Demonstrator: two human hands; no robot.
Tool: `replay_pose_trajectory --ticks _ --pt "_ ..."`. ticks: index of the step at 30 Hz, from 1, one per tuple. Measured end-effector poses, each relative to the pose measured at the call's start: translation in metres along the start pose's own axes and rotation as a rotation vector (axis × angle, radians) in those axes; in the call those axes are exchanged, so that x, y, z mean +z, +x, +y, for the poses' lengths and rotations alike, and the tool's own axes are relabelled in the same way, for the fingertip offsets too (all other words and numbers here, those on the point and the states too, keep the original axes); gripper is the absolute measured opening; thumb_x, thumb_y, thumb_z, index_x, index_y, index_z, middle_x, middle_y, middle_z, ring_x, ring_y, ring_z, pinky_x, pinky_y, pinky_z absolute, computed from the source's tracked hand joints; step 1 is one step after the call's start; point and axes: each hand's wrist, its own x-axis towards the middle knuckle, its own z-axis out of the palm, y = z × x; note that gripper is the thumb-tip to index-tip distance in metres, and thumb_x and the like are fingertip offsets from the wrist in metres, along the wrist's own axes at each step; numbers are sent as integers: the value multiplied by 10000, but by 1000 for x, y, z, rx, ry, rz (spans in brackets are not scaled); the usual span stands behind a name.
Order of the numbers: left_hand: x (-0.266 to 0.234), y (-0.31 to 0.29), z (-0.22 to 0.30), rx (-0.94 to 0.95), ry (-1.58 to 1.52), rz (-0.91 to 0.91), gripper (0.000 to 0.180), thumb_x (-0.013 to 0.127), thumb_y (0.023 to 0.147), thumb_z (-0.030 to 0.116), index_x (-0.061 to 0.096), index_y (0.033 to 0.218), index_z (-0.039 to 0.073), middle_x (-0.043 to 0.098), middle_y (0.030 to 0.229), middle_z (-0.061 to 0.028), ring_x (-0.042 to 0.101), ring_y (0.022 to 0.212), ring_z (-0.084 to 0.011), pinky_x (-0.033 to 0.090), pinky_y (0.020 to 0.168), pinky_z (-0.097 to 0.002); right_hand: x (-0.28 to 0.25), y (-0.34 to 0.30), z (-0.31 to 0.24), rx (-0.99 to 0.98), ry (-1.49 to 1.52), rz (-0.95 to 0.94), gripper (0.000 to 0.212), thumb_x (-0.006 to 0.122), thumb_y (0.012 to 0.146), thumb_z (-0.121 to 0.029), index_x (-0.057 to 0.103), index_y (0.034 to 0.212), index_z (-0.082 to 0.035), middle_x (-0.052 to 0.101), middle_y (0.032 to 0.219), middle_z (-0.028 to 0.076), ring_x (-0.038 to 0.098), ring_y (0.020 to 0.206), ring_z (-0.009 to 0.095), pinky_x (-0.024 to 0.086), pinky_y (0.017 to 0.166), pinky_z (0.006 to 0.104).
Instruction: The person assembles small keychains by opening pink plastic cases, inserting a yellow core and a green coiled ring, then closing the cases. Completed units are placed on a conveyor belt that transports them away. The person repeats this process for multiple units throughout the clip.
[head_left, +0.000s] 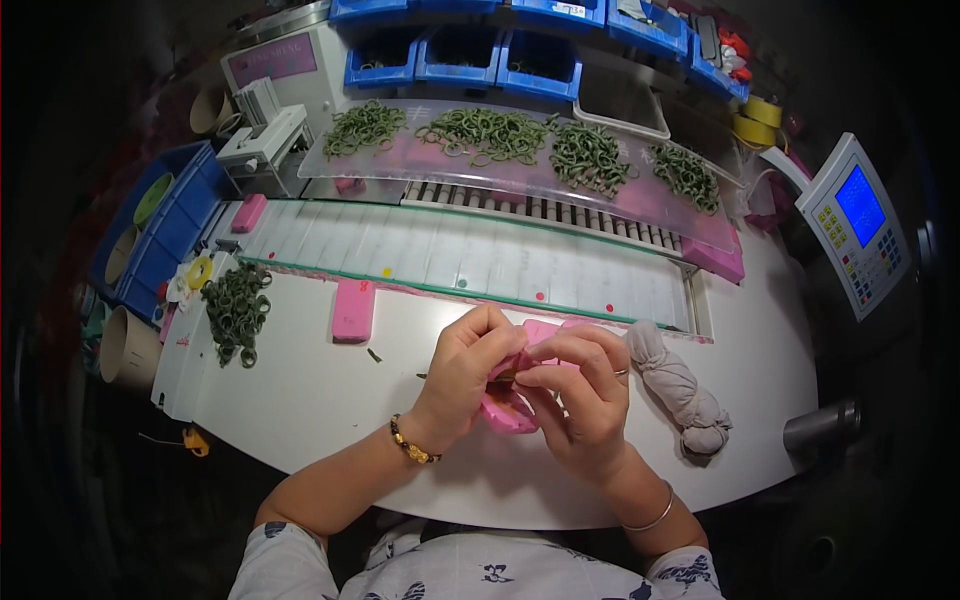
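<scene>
Both of my hands meet over the near middle of the white table, above a pink block [508,414] with a brownish patch on its top. My left hand [462,375] is closed, thumb against fingers, around a thin dark green strip [507,378] that shows between the hands. At that strip the thumb and fingertips of my right hand [583,400] are pinched together. Fingers cover most of what they grip. More pink blocks [541,331] lie just beyond my fingers, partly hidden. A short green scrap [374,355] lies to the left.
A pink block [353,311] and a pile of green rings [236,312] lie left. A rolled cloth [681,390] lies right. Behind runs a white sectioned track [450,256], then a clear shelf [480,183] with green ring piles. A keypad display [858,225] stands at right; blue bins [458,58] behind.
</scene>
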Motion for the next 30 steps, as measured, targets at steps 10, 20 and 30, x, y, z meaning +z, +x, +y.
replay_pose_trajectory --ticks 10,20,30 --pt "4 0 4 57 -48 166 110 485 988 176 454 935 84 515 799 1 448 668 -69 413 631 -221 2 3 -10 -26 136 -53 226 765 756 -2 647 930 -85 717 961 35 669 993 250 458 901 392" --pt "-1 8 2 -1 -225 200 227 500 1026 315 467 945 105 514 732 -54 584 574 -200 466 523 -311 2 -8 -11 151 424 11 203 729 814 83 640 964 -22 715 942 114 704 846 230 564 722 325" --pt "-5 -2 1 -118 115 -173 355 598 1020 295 699 1064 -43 663 831 -68 673 708 -136 561 601 -261 -12 -3 21 536 666 287 173 676 867 114 620 980 -4 633 1030 106 643 890 174 534 818 268"
